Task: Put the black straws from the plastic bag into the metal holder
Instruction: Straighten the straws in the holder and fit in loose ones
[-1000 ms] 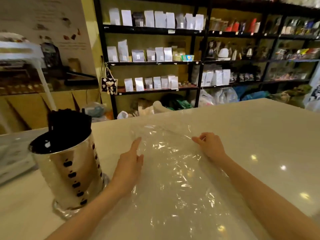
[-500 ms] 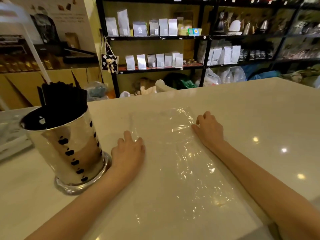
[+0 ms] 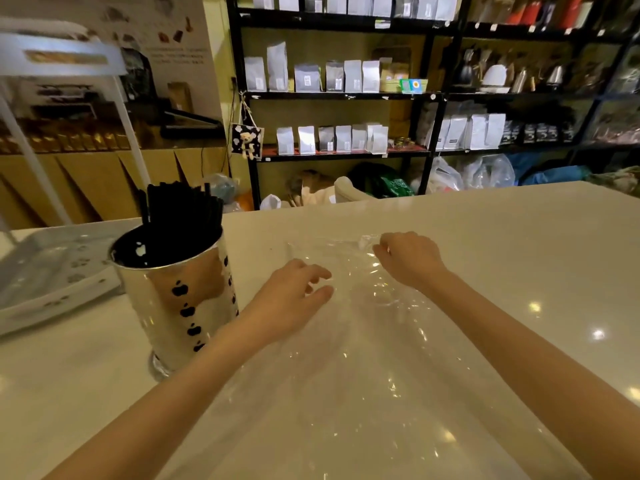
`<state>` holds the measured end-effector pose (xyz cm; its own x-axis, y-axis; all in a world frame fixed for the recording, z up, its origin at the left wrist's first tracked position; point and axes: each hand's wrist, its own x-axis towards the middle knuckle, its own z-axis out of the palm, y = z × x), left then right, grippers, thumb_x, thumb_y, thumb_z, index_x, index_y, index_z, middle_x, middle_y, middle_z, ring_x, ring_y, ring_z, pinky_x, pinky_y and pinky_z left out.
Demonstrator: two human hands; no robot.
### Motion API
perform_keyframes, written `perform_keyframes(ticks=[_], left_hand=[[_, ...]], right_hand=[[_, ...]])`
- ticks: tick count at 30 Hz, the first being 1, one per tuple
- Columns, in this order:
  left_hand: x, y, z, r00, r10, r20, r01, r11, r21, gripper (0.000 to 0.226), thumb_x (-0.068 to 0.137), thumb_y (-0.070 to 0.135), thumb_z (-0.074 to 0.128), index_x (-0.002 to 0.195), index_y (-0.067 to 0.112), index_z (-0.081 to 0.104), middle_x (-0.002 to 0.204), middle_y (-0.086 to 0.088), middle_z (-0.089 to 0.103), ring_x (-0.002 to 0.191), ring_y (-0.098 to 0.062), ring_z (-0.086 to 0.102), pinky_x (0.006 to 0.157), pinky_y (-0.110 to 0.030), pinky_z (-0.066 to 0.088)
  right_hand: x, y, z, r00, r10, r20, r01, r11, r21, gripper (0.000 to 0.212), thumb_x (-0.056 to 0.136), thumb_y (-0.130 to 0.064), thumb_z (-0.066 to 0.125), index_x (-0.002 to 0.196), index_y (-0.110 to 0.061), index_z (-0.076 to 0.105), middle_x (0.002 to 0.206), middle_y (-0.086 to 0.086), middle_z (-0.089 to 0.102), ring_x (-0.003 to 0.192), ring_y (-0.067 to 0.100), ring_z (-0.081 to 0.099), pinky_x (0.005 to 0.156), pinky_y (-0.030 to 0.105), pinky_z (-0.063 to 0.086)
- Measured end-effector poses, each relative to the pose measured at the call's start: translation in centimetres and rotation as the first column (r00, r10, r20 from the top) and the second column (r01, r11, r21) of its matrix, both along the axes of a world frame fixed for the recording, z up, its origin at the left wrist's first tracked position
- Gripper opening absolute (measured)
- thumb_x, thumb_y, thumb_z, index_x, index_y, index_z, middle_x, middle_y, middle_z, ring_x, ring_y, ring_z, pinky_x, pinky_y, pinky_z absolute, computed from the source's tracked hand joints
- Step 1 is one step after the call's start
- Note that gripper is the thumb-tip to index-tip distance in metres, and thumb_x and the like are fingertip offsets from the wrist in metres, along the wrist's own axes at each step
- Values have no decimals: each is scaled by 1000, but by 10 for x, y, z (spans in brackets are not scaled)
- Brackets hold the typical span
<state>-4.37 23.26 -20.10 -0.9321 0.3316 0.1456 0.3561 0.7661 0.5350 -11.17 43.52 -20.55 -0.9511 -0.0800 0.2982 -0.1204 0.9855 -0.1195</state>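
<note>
A shiny metal holder (image 3: 180,299) with black cut-out marks stands on the counter at my left. Black straws (image 3: 181,209) stand packed inside it, their tops above the rim. A clear plastic bag (image 3: 363,375) lies flat and see-through on the counter before me, with no straws visible in it. My left hand (image 3: 294,296) rests on the bag's left side, fingers curled and slightly apart. My right hand (image 3: 410,259) pinches the bag's far right corner, which is crumpled and lifted a little.
The pale glossy counter (image 3: 519,254) stretches right and back. A white tray (image 3: 45,271) sits at the far left behind the holder. Black shelves (image 3: 346,95) with white pouches line the wall beyond the counter.
Both hands were flat on the bag, smoothing it. Now my right hand has closed on the far corner and the film there is bunched; my left hand's fingers have curled.
</note>
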Motion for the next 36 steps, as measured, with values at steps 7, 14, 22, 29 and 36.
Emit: perform_keyframes(ticks=[7, 14, 22, 29, 36], left_hand=[[38, -46, 93, 969, -128, -211, 205, 892, 403, 25, 85, 22, 55, 109, 29, 57, 108, 11, 62, 99, 3, 59, 81, -11, 49], [33, -116, 102, 893, 246, -376, -3, 841, 541, 51, 71, 40, 65, 118, 26, 50, 114, 10, 58, 107, -1, 54, 89, -21, 47], [17, -141, 86, 963, 208, 171, -264, 858, 440, 70, 71, 42, 62, 132, 31, 31, 135, 11, 41, 118, -10, 46, 87, -17, 42], [12, -150, 87, 988, 30, 154, -92, 906, 413, 17, 89, 29, 48, 103, 38, 46, 105, 14, 55, 91, 4, 53, 63, -3, 46], [19, -150, 99, 1000, -9, -26, 17, 941, 337, 29, 93, 21, 39, 116, 7, 47, 115, -13, 52, 88, 7, 50, 74, -4, 43]], right_hand=[[25, -94, 66, 877, 463, -133, -441, 660, -608, 26, 94, -31, 42, 86, -17, 61, 72, -6, 57, 70, 8, 54, 64, 23, 41], [23, -152, 69, 702, 712, -21, -375, 345, -861, 62, 76, -48, 54, 133, -28, 38, 107, -26, 50, 100, -7, 49, 84, 15, 39], [20, -177, 67, 565, 822, 66, -331, 299, -895, 57, 69, -35, 68, 121, -33, 46, 119, -7, 58, 110, 8, 56, 89, 23, 48], [21, -188, 79, 555, 827, 84, -397, 353, -847, 24, 82, -28, 64, 98, -39, 51, 93, -14, 63, 76, -10, 64, 64, 7, 49], [33, -194, 86, 589, 807, 29, -472, 373, -799, 36, 84, -37, 58, 117, -27, 49, 104, -7, 63, 97, 5, 63, 78, 20, 54]])
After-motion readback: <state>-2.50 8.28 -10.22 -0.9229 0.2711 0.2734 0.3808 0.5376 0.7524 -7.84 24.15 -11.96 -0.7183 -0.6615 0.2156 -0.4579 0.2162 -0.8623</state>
